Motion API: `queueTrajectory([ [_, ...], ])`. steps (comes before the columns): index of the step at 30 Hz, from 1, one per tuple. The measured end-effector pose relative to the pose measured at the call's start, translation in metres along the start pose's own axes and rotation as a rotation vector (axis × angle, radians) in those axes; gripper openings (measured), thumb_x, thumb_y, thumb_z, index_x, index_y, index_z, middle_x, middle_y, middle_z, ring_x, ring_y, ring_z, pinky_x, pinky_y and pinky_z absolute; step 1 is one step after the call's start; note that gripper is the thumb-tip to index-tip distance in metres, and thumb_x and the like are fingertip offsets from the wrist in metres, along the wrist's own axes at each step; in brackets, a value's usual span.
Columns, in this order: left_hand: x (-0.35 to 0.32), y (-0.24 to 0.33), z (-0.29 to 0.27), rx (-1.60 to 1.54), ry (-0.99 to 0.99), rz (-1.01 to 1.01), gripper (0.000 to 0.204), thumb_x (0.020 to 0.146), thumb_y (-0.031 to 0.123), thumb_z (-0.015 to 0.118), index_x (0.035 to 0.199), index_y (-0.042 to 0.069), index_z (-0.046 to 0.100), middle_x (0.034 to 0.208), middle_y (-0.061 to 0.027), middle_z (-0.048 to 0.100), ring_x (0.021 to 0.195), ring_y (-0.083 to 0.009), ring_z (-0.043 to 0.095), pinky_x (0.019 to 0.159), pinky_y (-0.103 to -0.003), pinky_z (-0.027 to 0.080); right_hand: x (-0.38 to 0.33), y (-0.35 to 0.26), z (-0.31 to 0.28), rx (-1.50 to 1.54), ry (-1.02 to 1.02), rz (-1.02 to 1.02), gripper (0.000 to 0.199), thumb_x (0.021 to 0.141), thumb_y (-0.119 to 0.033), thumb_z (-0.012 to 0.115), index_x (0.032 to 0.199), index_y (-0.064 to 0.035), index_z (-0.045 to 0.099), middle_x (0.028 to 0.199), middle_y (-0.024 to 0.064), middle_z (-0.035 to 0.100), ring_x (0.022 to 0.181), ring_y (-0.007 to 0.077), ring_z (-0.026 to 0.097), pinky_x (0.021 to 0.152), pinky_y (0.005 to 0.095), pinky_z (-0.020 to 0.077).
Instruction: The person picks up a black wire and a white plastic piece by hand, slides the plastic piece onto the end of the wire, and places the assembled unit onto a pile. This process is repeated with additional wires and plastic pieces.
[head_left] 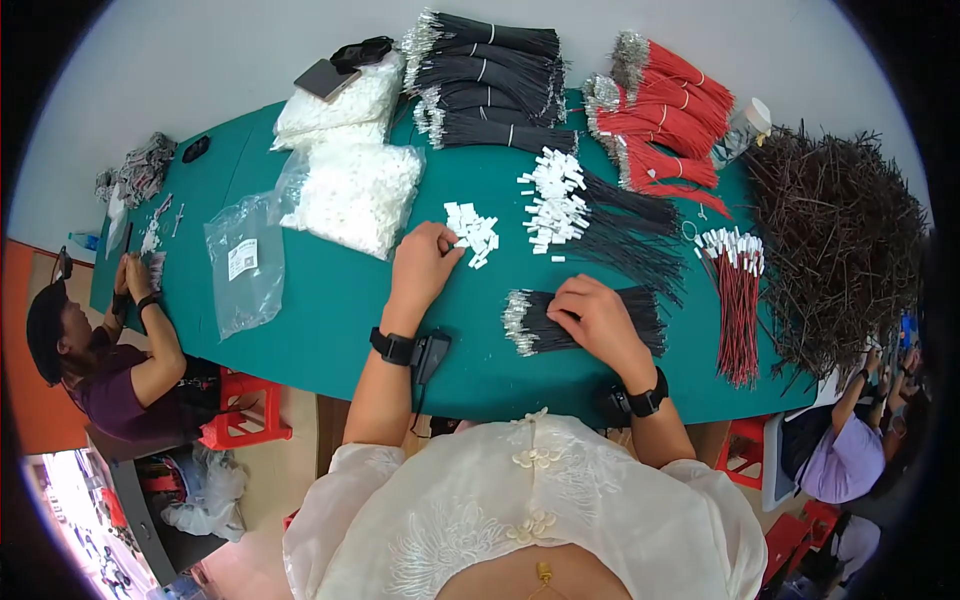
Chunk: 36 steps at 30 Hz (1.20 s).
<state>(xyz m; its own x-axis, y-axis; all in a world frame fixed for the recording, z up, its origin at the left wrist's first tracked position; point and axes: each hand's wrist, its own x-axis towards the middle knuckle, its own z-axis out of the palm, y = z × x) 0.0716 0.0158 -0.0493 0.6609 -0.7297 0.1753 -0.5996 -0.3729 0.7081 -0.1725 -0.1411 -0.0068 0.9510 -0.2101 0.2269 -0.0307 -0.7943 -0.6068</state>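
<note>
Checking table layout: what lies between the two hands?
Head view: only bare green table between left hand and right hand, which rests on the black wire bundle.

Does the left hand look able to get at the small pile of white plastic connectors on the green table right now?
Probably yes: the left hand already has its fingertips at the small pile of white plastic connectors, with nothing lying between them.

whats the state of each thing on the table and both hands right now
left hand: fingers on the loose white connectors
right hand: resting on a black wire bundle, lying flat
red wire bundles: tied, stacked
clear bag: flat, nearly empty
bags of white parts: full
brown wire heap: loose, tangled
</note>
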Motion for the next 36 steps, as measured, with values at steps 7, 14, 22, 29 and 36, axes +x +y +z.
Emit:
queueTrajectory([
  [7, -0.001, 0.01, -0.004, -0.005, 0.002, -0.031, 0.02, 0.075, 0.005, 0.08, 0.086, 0.002, 0.065, 0.082, -0.0106, 0.063, 0.07, -0.0262, 0.063, 0.064, -0.038, 0.051, 0.003, -0.009, 0.001, 0.26, 0.078, 0.093, 0.006, 0.087, -0.003, 0.071, 0.086, -0.0006, 0.066, 0.082, 0.0091, 0.067, 0.071, 0.0245, 0.063, 0.064, 0.0316, 0.0501],
  [14, -0.001, 0.012, -0.002, 0.003, 0.029, 0.049, 0.02, 0.075, 0.0, 0.079, 0.086, -0.001, 0.063, 0.075, -0.0097, 0.062, 0.066, -0.0212, 0.061, 0.061, -0.034, 0.05, 0.022, -0.021, -0.018, 0.52, 0.144, 0.284, 0.005, 0.09, -0.003, 0.07, 0.089, 0.0003, 0.067, 0.066, 0.0005, 0.059, 0.058, 0.0052, 0.051, 0.053, 0.0216, 0.0372],
  [22, -0.001, 0.015, -0.005, -0.092, 0.064, 0.006, 0.011, 0.079, -0.003, 0.073, 0.083, -0.001, 0.063, 0.08, -0.0086, 0.066, 0.068, -0.0188, 0.066, 0.064, -0.031, 0.054, 0.037, -0.009, -0.027, 0.51, 0.354, 0.275, 0.007, 0.085, -0.001, 0.075, 0.092, 0.0013, 0.073, 0.066, -0.003, 0.058, 0.059, 0.0014, 0.042, 0.052, 0.0205, 0.0299],
  [29, 0.004, 0.041, -0.018, -0.697, -0.029, -0.118, 0.007, 0.085, -0.003, 0.072, 0.087, -0.001, 0.065, 0.09, -0.0037, 0.069, 0.083, -0.0107, 0.066, 0.075, -0.025, 0.056, 0.038, -0.01, -0.03, 0.542, 0.385, 0.269, 0.01, 0.084, 0.002, 0.076, 0.094, 0.0023, 0.074, 0.07, -0.0023, 0.061, 0.06, 0.0018, 0.042, 0.053, 0.0205, 0.0292],
  [36, 0.026, 0.097, -0.027, -1.009, -0.226, -0.134, 0.011, 0.085, -0.004, 0.072, 0.095, -0.001, 0.069, 0.092, -0.0043, 0.069, 0.082, -0.0092, 0.064, 0.07, -0.023, 0.053, 0.051, -0.022, -0.047, 0.558, 0.442, 0.217, 0.01, 0.083, 0.004, 0.075, 0.093, 0.0028, 0.074, 0.075, -0.0008, 0.063, 0.061, 0.0019, 0.044, 0.053, 0.0202, 0.0297],
])
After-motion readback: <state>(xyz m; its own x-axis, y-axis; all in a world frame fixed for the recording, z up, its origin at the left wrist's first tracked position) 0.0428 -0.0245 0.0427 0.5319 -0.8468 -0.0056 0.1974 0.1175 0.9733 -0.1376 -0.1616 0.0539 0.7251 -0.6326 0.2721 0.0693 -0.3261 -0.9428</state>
